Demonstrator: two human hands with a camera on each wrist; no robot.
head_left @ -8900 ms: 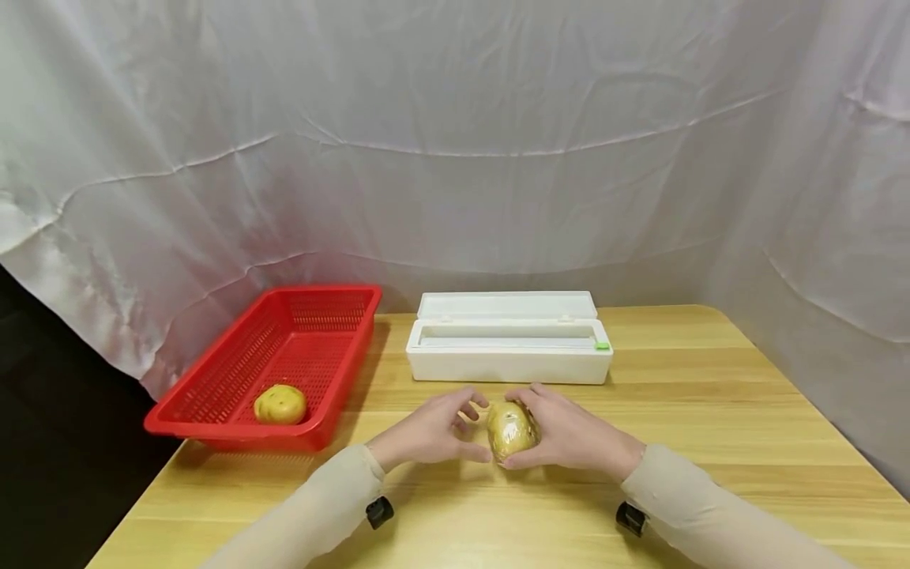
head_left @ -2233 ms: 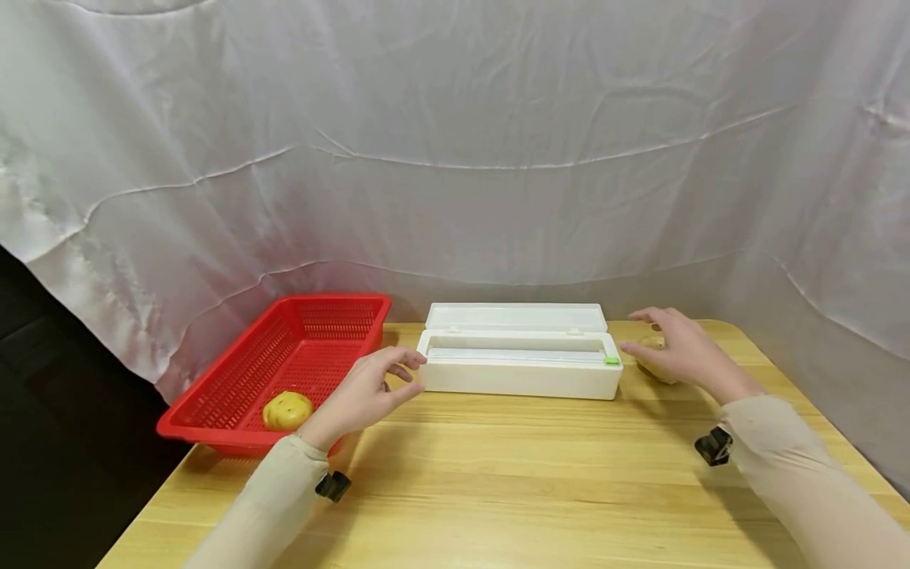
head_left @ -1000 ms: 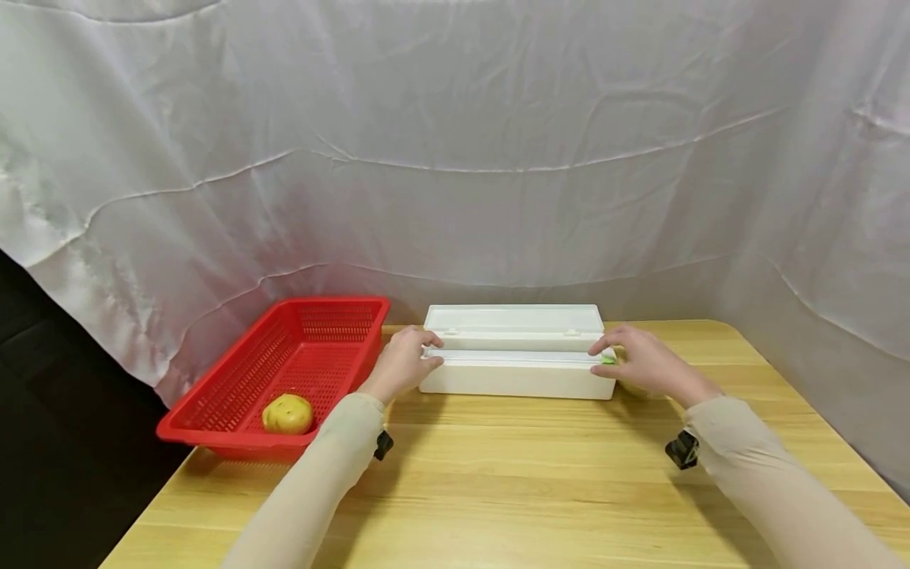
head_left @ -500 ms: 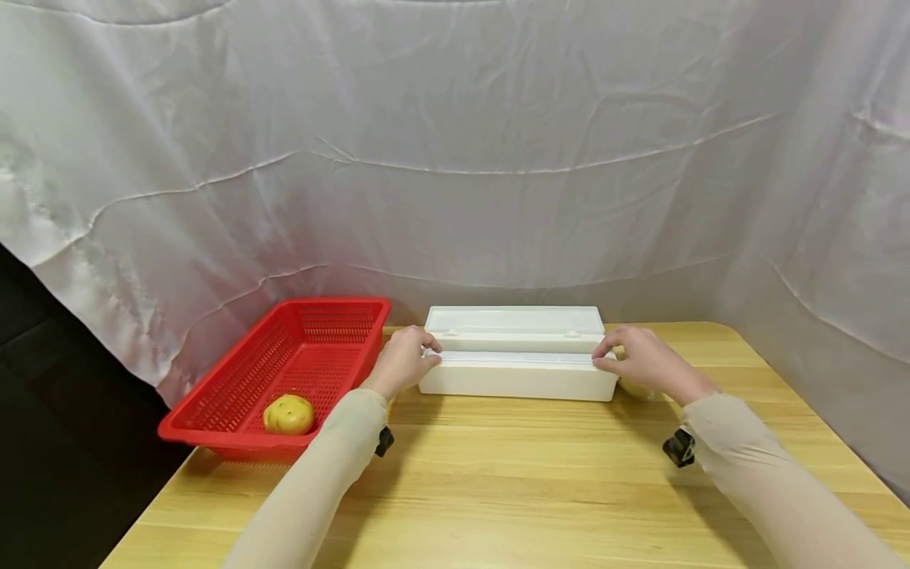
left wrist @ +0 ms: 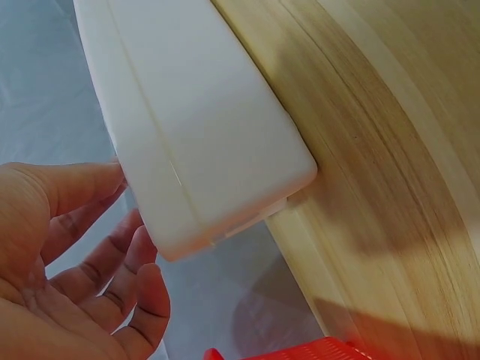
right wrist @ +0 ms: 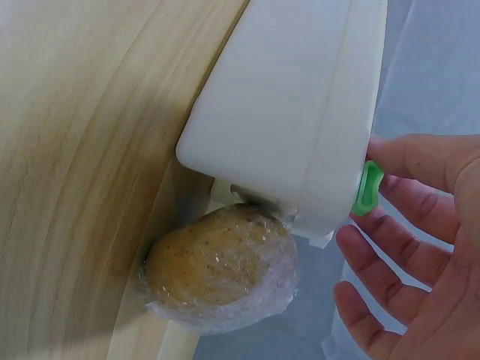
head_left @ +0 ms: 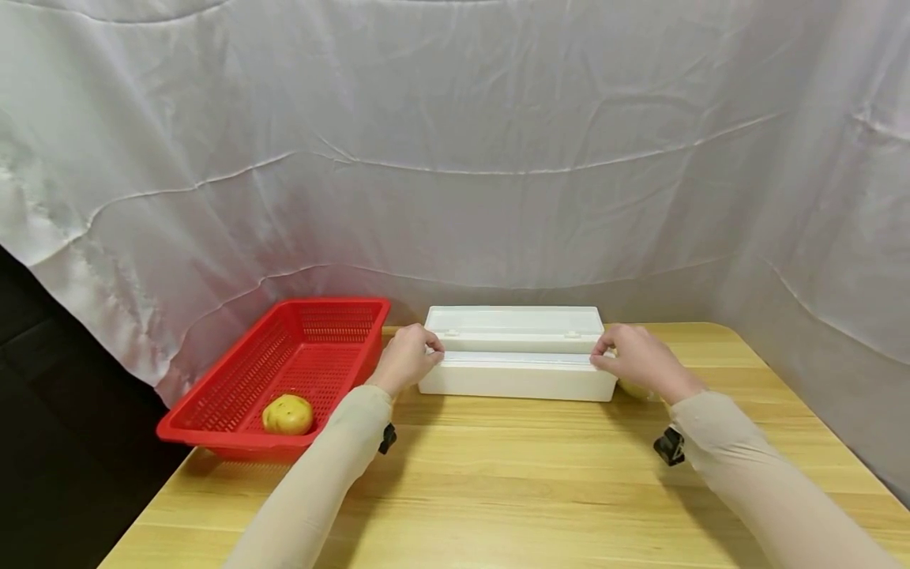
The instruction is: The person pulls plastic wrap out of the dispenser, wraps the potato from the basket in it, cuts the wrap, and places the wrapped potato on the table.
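Observation:
A white cling film dispenser stands at the back of the table with its lid raised. At its left end my left hand pinches thumb and index finger together over the top front edge. My right hand pinches likewise at the right end, beside the green cutter slider. The clear cling film at my fingertips is hard to make out. In the right wrist view, a potato wrapped in film lies against the dispenser's right end. The other fingers of both hands are loosely bent.
A red plastic basket stands left of the dispenser, close to my left forearm. One bare potato lies in its near end. Behind the wooden table hangs a grey-white curtain.
Earlier my right hand held the wrapped potato mid-table; it now lies right of the dispenser. Both hands have moved to the dispenser's ends, and their fingertips have since closed into pinches.

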